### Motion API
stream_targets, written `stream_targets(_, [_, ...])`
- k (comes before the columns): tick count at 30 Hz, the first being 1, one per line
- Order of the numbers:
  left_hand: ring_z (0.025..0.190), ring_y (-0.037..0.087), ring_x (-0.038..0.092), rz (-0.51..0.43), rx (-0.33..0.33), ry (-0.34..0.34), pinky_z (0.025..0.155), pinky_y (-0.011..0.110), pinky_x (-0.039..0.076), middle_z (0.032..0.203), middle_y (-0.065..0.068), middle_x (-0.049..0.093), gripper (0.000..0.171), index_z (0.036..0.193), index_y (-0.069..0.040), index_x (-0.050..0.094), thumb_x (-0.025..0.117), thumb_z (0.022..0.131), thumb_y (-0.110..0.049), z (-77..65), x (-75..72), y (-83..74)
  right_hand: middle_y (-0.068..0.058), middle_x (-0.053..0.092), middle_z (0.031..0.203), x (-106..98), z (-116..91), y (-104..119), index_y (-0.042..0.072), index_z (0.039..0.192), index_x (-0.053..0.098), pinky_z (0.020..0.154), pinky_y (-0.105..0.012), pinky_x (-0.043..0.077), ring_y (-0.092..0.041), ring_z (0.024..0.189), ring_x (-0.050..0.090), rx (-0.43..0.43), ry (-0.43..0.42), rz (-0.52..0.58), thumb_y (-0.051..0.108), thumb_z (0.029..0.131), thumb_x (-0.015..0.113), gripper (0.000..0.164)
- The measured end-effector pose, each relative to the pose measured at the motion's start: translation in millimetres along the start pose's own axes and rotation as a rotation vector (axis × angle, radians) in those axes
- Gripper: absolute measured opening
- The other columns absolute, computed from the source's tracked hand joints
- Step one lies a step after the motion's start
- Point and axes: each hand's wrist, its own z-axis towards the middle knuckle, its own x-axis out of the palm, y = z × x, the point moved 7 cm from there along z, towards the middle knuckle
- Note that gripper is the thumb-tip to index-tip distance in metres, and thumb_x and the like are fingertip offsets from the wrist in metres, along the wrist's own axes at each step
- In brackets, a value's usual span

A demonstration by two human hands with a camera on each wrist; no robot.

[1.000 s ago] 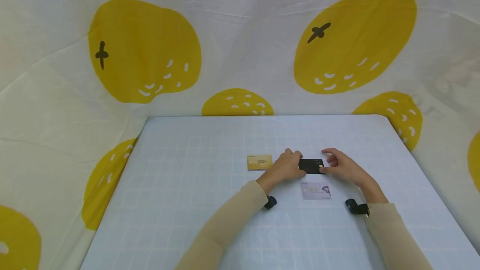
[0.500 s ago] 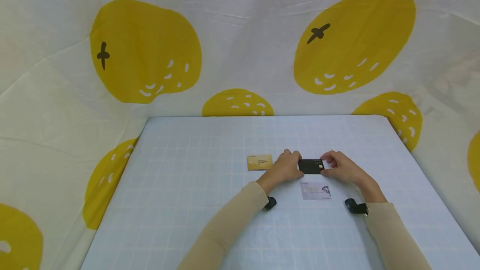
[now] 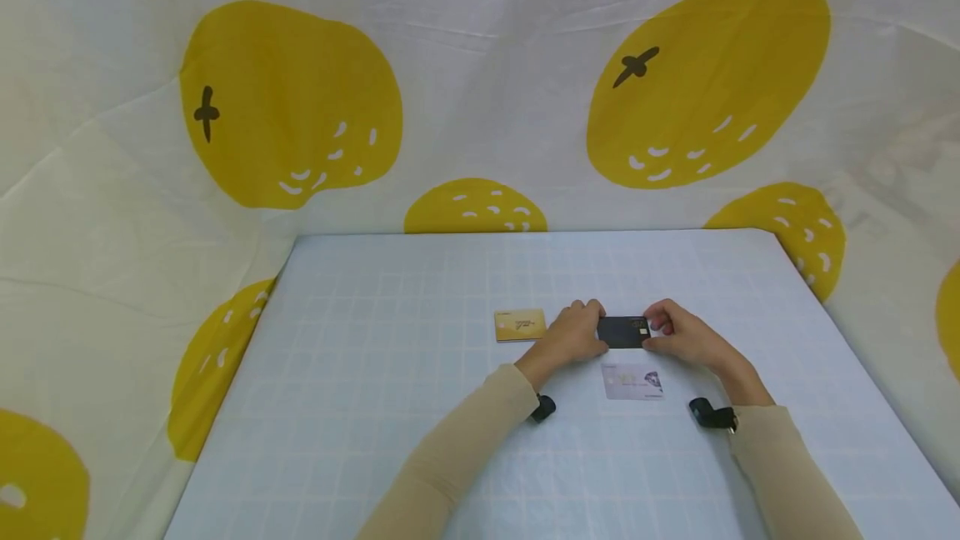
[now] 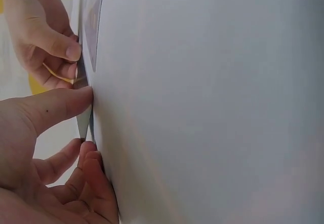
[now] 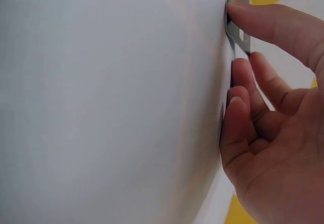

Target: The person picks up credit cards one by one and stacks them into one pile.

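A black bank card (image 3: 624,332) with a gold chip lies between my two hands. My left hand (image 3: 572,333) pinches its left end between thumb and index finger, while my right hand (image 3: 684,337) pinches the right end the same way. In the right wrist view the card (image 5: 243,34) leans, its far edge off the table and its near edge at or close to the surface. The other fingers of both hands are curled and touch or nearly touch the table. Whether more cards lie under the black one is hidden.
A gold card (image 3: 519,324), perhaps a small stack, lies just left of my left hand. Nearer me, below the black card, lies a pale silver card (image 3: 632,382). All rest on a white gridded table (image 3: 375,407); a lemon-print cloth (image 3: 480,90) hangs behind.
My right index finger has come down onto the card's far right corner. The card's far edge has since risen slightly. My left hand has hardly moved.
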Motion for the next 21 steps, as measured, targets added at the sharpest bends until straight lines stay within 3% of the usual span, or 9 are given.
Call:
stream_targets(10, [0.096, 0.012, 0.058, -0.056, -0.016, -0.027, 0.083, 0.024, 0.048, 0.111, 0.005, 0.063, 0.044, 0.129, -0.012, 0.058, 0.076, 0.09, -0.022, -2.8, -2.7, -4.4, -0.012, 0.059, 0.099, -1.5, -0.3, -1.4, -0.004, 0.121, 0.054, 0.073, -0.029, 0.045, -0.025, 0.088, 0.053, 0.018, -0.039, 0.048, 0.009, 0.087, 0.075, 0.042])
stream_targets(17, [0.086, 0.011, 0.058, -0.168, -0.052, -0.016, 0.075, 0.025, 0.049, 0.099, 0.002, 0.066, 0.047, 0.131, -0.004, 0.059, 0.074, 0.092, -0.023, -5.0, -5.2, -2.0, -0.013, 0.062, 0.102, -1.7, -2.6, 2.7, -0.003, 0.123, 0.055, 0.077, -0.034, 0.048, -0.026, 0.09, 0.058, 0.053, -0.053, 0.044, 0.014, 0.095, 0.068, 0.036])
stream_targets(21, [0.086, 0.011, 0.058, -0.227, -0.066, 0.0, 0.078, 0.025, 0.05, 0.1, 0.002, 0.066, 0.046, 0.129, -0.001, 0.06, 0.074, 0.092, -0.025, -4.9, -4.9, 1.2, -0.017, 0.065, 0.105, -2.0, -4.5, 4.8, -0.003, 0.125, 0.056, 0.079, -0.039, 0.049, -0.029, 0.094, 0.061, 0.063, -0.068, 0.03, 0.017, 0.097, 0.066, 0.036])
